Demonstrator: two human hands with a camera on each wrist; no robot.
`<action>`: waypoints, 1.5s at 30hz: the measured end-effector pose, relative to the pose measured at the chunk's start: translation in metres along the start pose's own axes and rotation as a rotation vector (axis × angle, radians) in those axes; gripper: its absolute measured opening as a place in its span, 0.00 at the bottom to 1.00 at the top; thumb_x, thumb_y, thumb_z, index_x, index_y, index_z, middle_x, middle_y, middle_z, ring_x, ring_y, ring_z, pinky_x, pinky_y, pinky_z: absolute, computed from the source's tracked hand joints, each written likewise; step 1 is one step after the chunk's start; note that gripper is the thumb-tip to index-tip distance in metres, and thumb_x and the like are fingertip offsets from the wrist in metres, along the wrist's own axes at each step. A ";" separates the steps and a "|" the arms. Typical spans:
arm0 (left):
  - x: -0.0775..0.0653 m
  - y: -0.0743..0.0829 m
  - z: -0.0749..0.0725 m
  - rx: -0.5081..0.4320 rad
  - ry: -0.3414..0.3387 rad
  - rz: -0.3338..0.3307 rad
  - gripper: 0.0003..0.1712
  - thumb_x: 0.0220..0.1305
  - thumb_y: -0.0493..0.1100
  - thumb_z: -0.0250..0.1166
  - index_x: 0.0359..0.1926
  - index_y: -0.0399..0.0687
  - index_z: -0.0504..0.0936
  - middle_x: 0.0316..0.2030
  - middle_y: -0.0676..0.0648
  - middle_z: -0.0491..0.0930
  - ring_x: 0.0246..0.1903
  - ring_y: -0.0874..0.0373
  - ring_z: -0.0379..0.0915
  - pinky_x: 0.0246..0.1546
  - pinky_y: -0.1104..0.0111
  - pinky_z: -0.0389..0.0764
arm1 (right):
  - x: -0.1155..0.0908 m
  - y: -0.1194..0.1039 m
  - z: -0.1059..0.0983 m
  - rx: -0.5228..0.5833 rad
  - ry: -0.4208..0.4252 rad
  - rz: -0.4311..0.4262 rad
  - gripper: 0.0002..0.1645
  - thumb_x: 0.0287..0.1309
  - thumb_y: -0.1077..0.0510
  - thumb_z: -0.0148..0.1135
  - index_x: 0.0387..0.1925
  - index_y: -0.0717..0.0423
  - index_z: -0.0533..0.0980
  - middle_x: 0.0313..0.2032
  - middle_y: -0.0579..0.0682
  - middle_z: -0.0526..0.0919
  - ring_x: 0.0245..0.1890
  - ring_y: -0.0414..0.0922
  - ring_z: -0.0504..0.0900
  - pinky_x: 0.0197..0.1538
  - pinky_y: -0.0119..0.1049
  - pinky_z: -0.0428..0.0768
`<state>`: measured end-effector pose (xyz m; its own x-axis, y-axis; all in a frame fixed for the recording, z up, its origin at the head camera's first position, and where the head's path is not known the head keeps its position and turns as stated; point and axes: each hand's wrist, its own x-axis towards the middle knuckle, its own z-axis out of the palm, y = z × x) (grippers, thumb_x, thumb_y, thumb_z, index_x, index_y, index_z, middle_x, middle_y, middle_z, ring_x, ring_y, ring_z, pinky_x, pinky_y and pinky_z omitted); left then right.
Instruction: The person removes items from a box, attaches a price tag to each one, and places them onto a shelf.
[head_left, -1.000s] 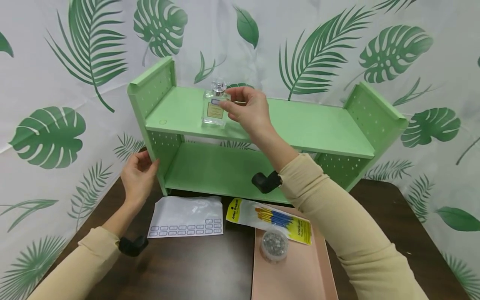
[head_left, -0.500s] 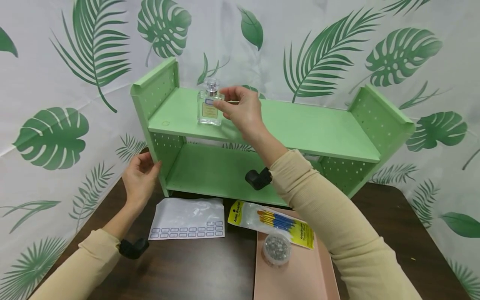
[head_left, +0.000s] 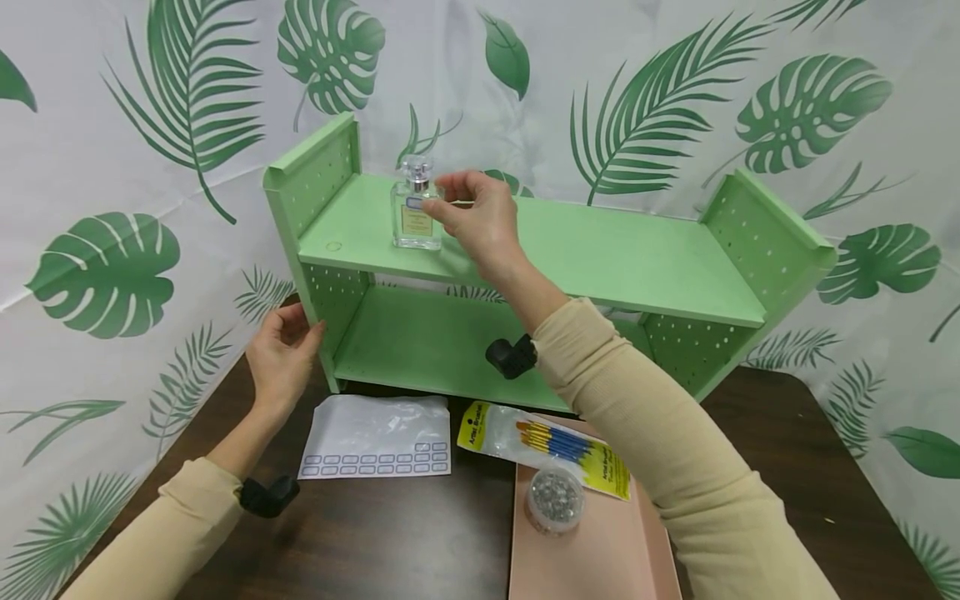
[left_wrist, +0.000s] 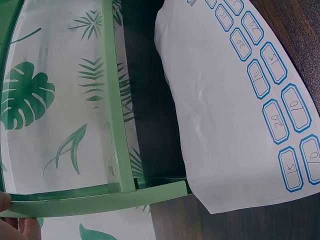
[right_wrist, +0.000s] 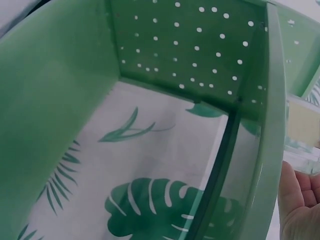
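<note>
A clear glass perfume bottle [head_left: 417,227] with a cream label and a small blue-framed sticker stands upright on the upper level of a green two-tier shelf [head_left: 615,250], toward its left end. My right hand [head_left: 482,218] holds the bottle from its right side, thumb in front by the sticker. In the right wrist view, part of the bottle [right_wrist: 303,122] shows beyond the shelf edge, above that hand [right_wrist: 300,205]. My left hand [head_left: 282,357] grips the front edge of the shelf's left side panel. Only its fingertips [left_wrist: 31,229] appear in the left wrist view.
Below the shelf lies a white sticker sheet [head_left: 375,425] with blue-framed labels, some bearing handwritten numbers. To its right, a paintbrush packet [head_left: 551,442] and a round tub of clear pieces [head_left: 555,500] rest on a pink tray [head_left: 585,558]. A leaf-print cloth hangs behind.
The bottle has shifted left along the upper shelf, with my right hand holding it. My left hand stays at the side panel. The view has shifted slightly.
</note>
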<state>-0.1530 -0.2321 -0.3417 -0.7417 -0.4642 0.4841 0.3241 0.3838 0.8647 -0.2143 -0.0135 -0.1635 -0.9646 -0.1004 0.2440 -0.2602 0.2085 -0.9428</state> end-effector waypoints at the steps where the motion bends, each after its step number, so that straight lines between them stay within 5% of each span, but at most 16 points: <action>1: 0.000 -0.001 0.000 0.001 0.001 0.001 0.14 0.54 0.28 0.65 0.42 0.25 0.76 0.34 0.56 0.75 0.33 0.76 0.73 0.37 0.87 0.74 | 0.000 0.001 0.001 -0.003 0.002 -0.003 0.16 0.53 0.63 0.67 0.46 0.60 0.78 0.33 0.46 0.76 0.40 0.41 0.81 0.40 0.32 0.81; 7: 0.001 -0.006 0.002 -0.012 0.003 0.013 0.14 0.54 0.27 0.65 0.42 0.23 0.76 0.34 0.51 0.76 0.33 0.76 0.72 0.36 0.87 0.74 | 0.000 0.004 0.003 -0.029 0.022 -0.039 0.16 0.53 0.62 0.67 0.45 0.60 0.78 0.33 0.46 0.76 0.40 0.41 0.82 0.38 0.30 0.80; 16: 0.000 -0.003 0.000 -0.050 -0.009 0.010 0.13 0.54 0.27 0.65 0.41 0.25 0.76 0.31 0.61 0.74 0.33 0.75 0.74 0.37 0.85 0.75 | -0.004 0.005 0.004 -0.056 0.026 -0.072 0.19 0.53 0.62 0.67 0.48 0.61 0.76 0.35 0.46 0.76 0.41 0.42 0.79 0.42 0.28 0.78; 23: -0.003 -0.004 0.002 -0.047 -0.010 0.007 0.13 0.53 0.27 0.65 0.41 0.25 0.76 0.34 0.44 0.79 0.32 0.76 0.73 0.37 0.86 0.75 | -0.012 0.007 -0.001 -0.057 0.012 -0.055 0.22 0.54 0.61 0.67 0.51 0.60 0.74 0.40 0.50 0.77 0.45 0.44 0.79 0.47 0.29 0.77; 27: -0.006 0.006 0.000 -0.053 -0.010 0.002 0.13 0.54 0.26 0.64 0.41 0.23 0.75 0.33 0.46 0.77 0.32 0.76 0.72 0.36 0.87 0.74 | -0.019 0.007 -0.009 -0.042 0.018 -0.059 0.22 0.55 0.61 0.66 0.52 0.59 0.73 0.45 0.53 0.78 0.47 0.45 0.79 0.48 0.30 0.77; 36: -0.003 -0.006 0.000 -0.027 -0.002 0.000 0.14 0.55 0.29 0.65 0.43 0.27 0.76 0.31 0.65 0.73 0.33 0.75 0.73 0.37 0.86 0.74 | -0.052 0.008 -0.044 0.053 0.045 -0.112 0.20 0.57 0.65 0.63 0.52 0.60 0.73 0.46 0.52 0.78 0.47 0.45 0.78 0.50 0.31 0.77; 40: -0.004 -0.007 0.001 -0.025 0.002 -0.006 0.14 0.55 0.29 0.65 0.43 0.27 0.76 0.31 0.67 0.73 0.33 0.76 0.72 0.36 0.86 0.74 | -0.074 0.016 -0.067 0.094 0.064 -0.108 0.19 0.57 0.65 0.62 0.52 0.61 0.73 0.46 0.51 0.78 0.48 0.44 0.77 0.49 0.30 0.78; 45: -0.005 -0.006 0.002 -0.015 0.011 -0.015 0.14 0.54 0.29 0.65 0.42 0.27 0.75 0.30 0.67 0.72 0.33 0.76 0.72 0.36 0.86 0.74 | -0.105 0.034 -0.101 0.020 0.099 -0.081 0.19 0.59 0.62 0.61 0.53 0.59 0.73 0.49 0.53 0.77 0.49 0.41 0.77 0.48 0.27 0.78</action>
<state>-0.1525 -0.2310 -0.3493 -0.7402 -0.4781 0.4728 0.3219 0.3653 0.8735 -0.1266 0.1020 -0.1985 -0.9404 -0.0190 0.3394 -0.3370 0.1837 -0.9234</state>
